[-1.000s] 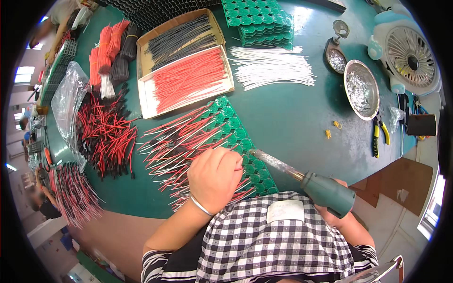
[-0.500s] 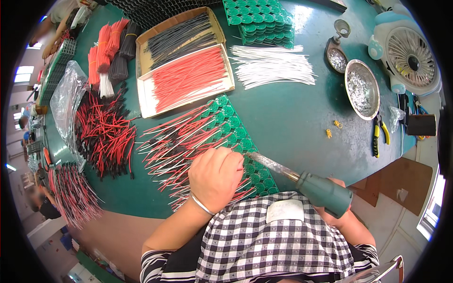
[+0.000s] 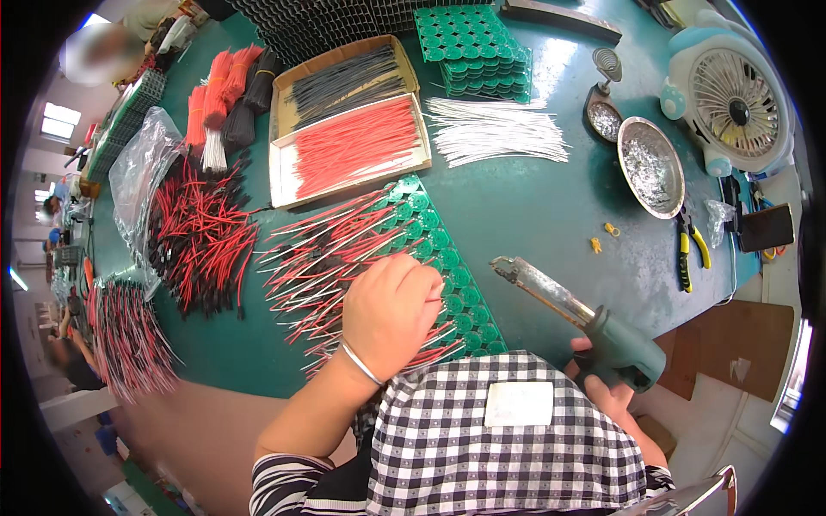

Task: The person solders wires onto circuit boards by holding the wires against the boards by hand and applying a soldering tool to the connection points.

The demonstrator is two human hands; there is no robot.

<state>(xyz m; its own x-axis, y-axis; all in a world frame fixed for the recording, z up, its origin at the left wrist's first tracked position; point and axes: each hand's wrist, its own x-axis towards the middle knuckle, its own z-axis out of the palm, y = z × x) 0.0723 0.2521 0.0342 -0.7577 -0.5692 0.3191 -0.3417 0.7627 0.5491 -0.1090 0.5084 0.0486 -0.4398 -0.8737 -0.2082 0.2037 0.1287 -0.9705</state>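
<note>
My left hand (image 3: pixel 391 310) is closed in a pinch over a green circuit board panel (image 3: pixel 461 294); what its fingers hold is hidden. Red, white and black wires (image 3: pixel 331 249) fan out leftward from the panel beside that hand. My right hand (image 3: pixel 609 394) is wrapped round the green handle of a large soldering iron (image 3: pixel 551 294). The iron's blunt metal tip points up and left, raised to the right of the panel and apart from it.
Cut red wires (image 3: pixel 357 146) and black wires (image 3: pixel 344 82) lie in cardboard trays, white wires (image 3: pixel 499 133) beside them. Stacked green panels (image 3: pixel 473 43) stand behind. At right are a metal bowl of solder bits (image 3: pixel 651 168), a small fan (image 3: pixel 736 103) and yellow-black pliers (image 3: pixel 686 254).
The soldering iron's tip has moved off the panel, to the right, with my right hand drawing back. My left hand has stayed nearly in place, still pinched.
</note>
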